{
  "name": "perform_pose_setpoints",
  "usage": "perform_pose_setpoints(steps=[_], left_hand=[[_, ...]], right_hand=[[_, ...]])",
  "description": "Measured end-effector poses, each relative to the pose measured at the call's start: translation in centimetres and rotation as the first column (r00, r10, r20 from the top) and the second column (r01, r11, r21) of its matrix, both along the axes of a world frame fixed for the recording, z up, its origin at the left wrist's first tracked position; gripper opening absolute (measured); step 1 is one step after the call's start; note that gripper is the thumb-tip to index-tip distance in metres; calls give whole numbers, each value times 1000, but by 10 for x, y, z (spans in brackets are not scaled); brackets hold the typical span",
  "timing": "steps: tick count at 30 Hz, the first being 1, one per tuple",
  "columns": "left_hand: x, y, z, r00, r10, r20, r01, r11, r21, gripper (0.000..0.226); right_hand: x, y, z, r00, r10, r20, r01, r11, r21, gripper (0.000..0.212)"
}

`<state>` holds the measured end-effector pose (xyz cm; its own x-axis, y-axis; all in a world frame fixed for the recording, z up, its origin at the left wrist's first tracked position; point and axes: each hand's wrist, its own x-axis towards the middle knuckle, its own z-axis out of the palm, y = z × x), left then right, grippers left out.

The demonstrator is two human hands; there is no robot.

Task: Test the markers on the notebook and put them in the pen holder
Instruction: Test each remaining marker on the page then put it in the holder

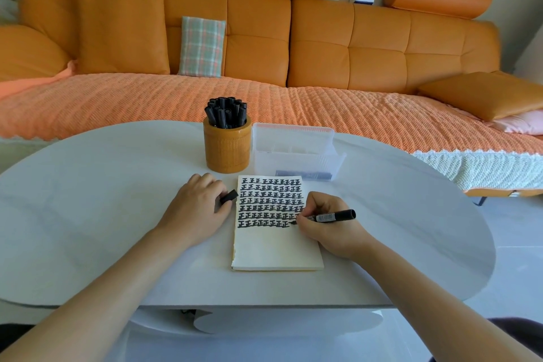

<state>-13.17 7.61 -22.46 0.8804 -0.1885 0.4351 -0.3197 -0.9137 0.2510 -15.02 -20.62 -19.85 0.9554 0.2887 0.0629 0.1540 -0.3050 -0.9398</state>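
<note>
An open notebook [276, 247] lies on the white table [117, 214], its upper half filled with rows of black marks. My right hand [329, 226] grips a black marker [332, 217] with the tip on the page at the end of the lowest row. My left hand [197, 211] rests on the table left of the notebook and holds the black marker cap [229, 196]. An orange pen holder [227, 145] full of several black markers stands behind the notebook.
A clear plastic box [296, 153] stands right of the pen holder, with a dark marker lying in its front tray. An orange sofa [264, 47] with a blanket runs behind the table. The table's front edge is near my arms.
</note>
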Motion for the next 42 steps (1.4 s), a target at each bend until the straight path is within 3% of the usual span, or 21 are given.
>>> perform_pose_setpoints(steps=[29,34,39,42], left_hand=[[-3,-1,5,1000,-4,-25,4,1000,-10,16],[-5,-3,12,1000,-5,-2,5,998,-55,16],[-7,-9,29,994,-47,97,63,984,-164,10],[-8,-18,36,989,-110,101,130,966,-225,14]], right_hand=[[-1,1,6,999,42,-2,-42,999,14,21],[4,-5,8,996,-30,-81,43,986,161,21],[8,-3,16,995,-88,46,79,982,169,16],[13,-7,26,986,-24,167,19,999,33,41]])
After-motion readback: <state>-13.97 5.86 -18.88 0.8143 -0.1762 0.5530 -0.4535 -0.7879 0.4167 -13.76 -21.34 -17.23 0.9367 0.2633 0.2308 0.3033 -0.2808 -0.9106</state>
